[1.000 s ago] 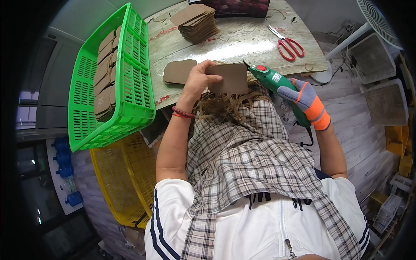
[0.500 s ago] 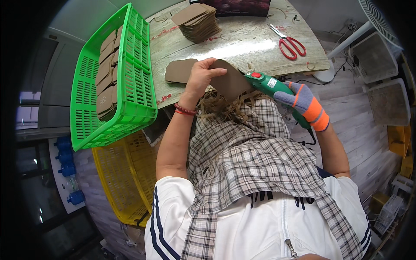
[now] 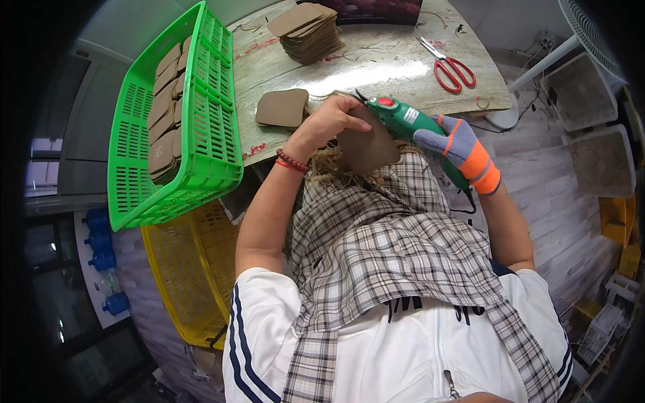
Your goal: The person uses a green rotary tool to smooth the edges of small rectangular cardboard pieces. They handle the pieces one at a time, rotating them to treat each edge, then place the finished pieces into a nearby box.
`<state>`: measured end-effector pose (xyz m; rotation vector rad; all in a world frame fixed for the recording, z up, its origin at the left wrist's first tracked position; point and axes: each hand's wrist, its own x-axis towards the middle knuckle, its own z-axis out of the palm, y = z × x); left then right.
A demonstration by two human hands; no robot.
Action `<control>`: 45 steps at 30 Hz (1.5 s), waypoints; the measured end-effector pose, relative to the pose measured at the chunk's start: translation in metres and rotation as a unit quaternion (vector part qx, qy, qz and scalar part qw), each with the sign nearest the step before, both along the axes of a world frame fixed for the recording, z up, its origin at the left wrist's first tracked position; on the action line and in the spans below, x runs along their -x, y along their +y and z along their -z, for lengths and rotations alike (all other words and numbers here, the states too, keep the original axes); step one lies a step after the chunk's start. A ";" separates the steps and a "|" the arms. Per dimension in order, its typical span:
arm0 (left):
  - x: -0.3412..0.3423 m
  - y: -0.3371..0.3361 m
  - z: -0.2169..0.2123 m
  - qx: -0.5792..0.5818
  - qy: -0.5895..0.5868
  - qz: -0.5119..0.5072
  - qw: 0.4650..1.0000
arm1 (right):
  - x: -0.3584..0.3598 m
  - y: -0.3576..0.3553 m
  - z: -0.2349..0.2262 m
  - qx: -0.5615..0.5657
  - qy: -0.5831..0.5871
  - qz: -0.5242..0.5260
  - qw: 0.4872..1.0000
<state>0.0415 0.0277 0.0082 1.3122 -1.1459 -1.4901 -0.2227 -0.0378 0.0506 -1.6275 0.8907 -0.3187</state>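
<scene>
In my bare left hand (image 3: 330, 125) is a flat brown sheet piece (image 3: 369, 148) with rounded corners, pinched between thumb and fingers over my lap. My right hand (image 3: 467, 158), in a grey and orange glove, grips a green electric cutter (image 3: 411, 121) with a red switch. The cutter's dark tip lies at the piece's upper edge, close to my left fingertips. Thin brown trimmings (image 3: 329, 164) are heaped on my plaid apron (image 3: 376, 235) beneath the piece. A small stack of similar brown pieces (image 3: 282, 109) lies on the table left of my left hand.
On the table (image 3: 376, 70) stand a taller stack of brown pieces (image 3: 306, 33) and red-handled scissors (image 3: 455, 74). A green crate (image 3: 215, 127) of brown pieces stands at left, above a yellow crate (image 3: 178, 269). A white fan (image 3: 578, 40) is at far right.
My left hand has shifted right and slightly down, and the brown piece has turned. The cutter has moved left and up, its tip now nearer my left fingers.
</scene>
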 end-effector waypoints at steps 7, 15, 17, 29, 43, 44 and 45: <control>-0.027 -0.002 0.010 0.113 0.250 -0.390 0.879 | 0.004 -0.005 0.005 0.014 -0.078 0.152 0.985; 0.025 -0.029 0.028 0.163 0.475 -0.455 0.735 | -0.009 0.012 0.016 -0.027 -0.042 0.140 0.989; 0.037 -0.034 0.023 0.177 0.498 -0.451 0.719 | -0.009 0.011 0.019 -0.019 -0.044 0.137 0.989; 0.072 -0.039 0.024 0.173 0.436 -0.442 0.765 | -0.014 0.010 0.014 0.064 -0.050 0.158 0.984; -0.161 0.023 -0.022 -0.164 -0.471 -0.122 0.858 | 0.019 -0.014 0.040 0.071 -0.034 0.152 0.985; -0.162 0.018 -0.015 -0.111 -0.590 -0.088 0.795 | 0.017 -0.010 0.038 0.060 -0.018 0.148 0.987; -0.162 0.016 0.002 -0.071 -0.571 -0.111 0.810 | 0.017 -0.008 0.038 0.063 -0.021 0.153 0.986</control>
